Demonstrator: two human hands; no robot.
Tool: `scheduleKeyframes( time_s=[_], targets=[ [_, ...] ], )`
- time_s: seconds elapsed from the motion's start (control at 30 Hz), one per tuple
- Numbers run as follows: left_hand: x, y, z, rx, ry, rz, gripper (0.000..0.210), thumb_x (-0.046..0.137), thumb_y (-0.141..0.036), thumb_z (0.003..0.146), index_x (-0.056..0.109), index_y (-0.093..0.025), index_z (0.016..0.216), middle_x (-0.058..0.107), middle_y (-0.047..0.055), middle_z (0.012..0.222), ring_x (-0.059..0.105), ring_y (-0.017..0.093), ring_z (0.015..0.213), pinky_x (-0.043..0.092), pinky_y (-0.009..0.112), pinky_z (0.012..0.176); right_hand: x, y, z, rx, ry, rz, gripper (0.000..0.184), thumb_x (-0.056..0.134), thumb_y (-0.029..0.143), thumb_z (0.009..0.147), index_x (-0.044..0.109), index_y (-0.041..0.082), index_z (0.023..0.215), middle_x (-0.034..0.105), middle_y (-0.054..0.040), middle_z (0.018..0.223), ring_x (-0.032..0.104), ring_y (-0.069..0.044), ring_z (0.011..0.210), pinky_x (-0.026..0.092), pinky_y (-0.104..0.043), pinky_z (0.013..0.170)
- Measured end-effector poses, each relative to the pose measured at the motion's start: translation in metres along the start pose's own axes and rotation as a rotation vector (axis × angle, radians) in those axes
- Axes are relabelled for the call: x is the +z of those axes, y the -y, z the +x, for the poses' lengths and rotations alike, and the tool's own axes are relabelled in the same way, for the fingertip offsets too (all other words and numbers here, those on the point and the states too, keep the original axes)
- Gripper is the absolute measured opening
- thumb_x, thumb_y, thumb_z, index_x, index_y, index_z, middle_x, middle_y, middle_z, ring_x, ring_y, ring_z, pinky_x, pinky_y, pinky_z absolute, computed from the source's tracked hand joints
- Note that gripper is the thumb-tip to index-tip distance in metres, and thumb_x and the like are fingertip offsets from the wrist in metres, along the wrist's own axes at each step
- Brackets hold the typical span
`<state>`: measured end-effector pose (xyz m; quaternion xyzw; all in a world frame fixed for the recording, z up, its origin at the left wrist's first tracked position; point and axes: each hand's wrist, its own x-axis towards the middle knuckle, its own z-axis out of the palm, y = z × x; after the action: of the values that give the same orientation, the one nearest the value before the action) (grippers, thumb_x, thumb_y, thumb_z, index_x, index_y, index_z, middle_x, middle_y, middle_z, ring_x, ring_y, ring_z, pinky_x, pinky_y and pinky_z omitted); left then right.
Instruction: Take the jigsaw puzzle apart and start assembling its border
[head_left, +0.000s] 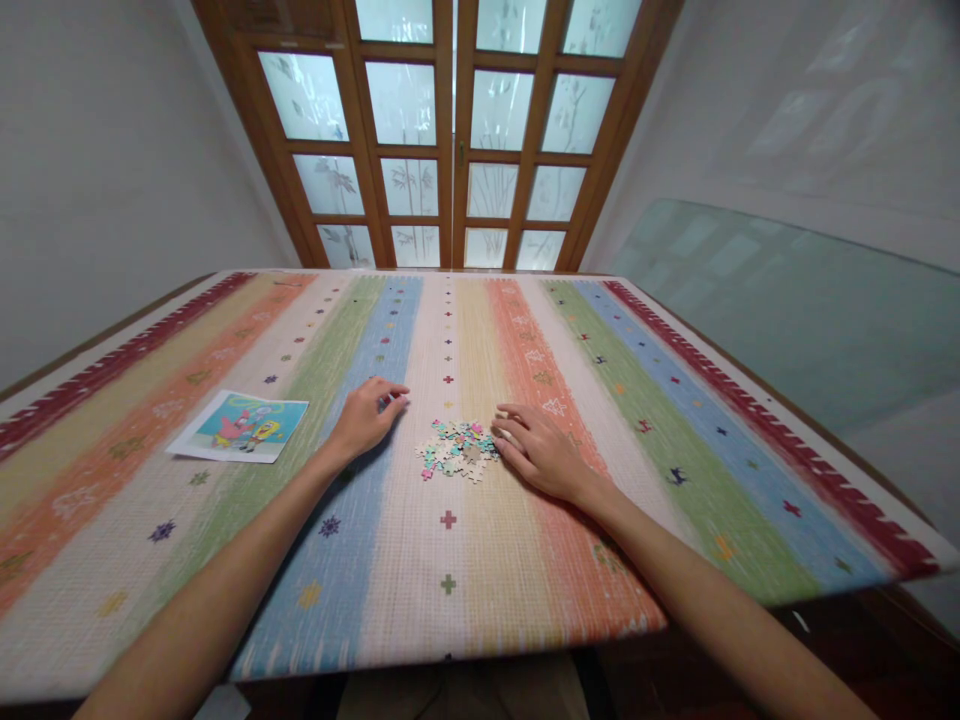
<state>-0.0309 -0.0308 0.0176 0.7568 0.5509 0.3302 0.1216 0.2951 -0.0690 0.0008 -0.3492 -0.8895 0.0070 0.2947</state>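
Note:
A small heap of jigsaw puzzle pieces (456, 452) lies on the striped tablecloth between my hands. Some pieces show teal, pink and yellow print, others a plain pale side. To the left of the heap, my left hand (369, 412) is open, with thumb and fingers apart and nothing in it. My right hand (538, 448) rests against the heap's right edge, fingers loosely spread and touching the outer pieces. A printed picture (244, 428) of cartoon figures on a blue background lies flat to the left of my left forearm.
The table (448, 625) is covered with a cloth of coloured stripes. Beyond its far edge stand wooden doors with glass panes (409, 110). A pale greenish glass panel (787, 310) leans along the right wall.

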Motion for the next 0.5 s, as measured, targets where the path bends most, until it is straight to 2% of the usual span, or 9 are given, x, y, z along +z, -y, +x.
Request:
scheduleKeyframes(
  time_s=[0.1, 0.2, 0.5],
  targets=[
    [0.01, -0.013, -0.003, 0.128, 0.155, -0.071, 0.026, 0.06, -0.034, 0.094, 0.076, -0.02, 0.108, 0.07, 0.009, 0.101, 0.062, 0.021, 0.084, 0.051, 0.039, 0.086, 0.0, 0.0, 0.0, 0.005, 0.001, 0.003, 0.024, 0.048, 0.028, 0.106, 0.067, 0.019, 0.116, 0.068, -0.0174, 0.124, 0.062, -0.031, 0.122, 0.053, -0.052, 0.102],
    [0.016, -0.017, -0.005, 0.196, 0.241, -0.068, 0.024, 0.058, -0.031, 0.096, 0.077, -0.023, 0.107, 0.068, 0.007, 0.102, 0.061, 0.023, 0.094, 0.05, 0.04, 0.091, -0.001, 0.0, 0.0, 0.002, 0.002, -0.003, 0.024, 0.048, 0.027, 0.105, 0.068, 0.017, 0.114, 0.068, -0.0183, 0.124, 0.062, -0.031, 0.121, 0.053, -0.051, 0.101],
    [0.016, -0.018, -0.007, 0.219, 0.285, -0.063, 0.024, 0.057, -0.035, 0.097, 0.076, -0.021, 0.102, 0.064, 0.007, 0.096, 0.06, 0.023, 0.093, 0.048, 0.042, 0.093, -0.001, 0.0, 0.0, 0.004, 0.006, 0.0, 0.026, 0.049, 0.03, 0.105, 0.071, 0.019, 0.111, 0.068, -0.0172, 0.125, 0.063, -0.03, 0.118, 0.054, -0.051, 0.1]
  ],
)
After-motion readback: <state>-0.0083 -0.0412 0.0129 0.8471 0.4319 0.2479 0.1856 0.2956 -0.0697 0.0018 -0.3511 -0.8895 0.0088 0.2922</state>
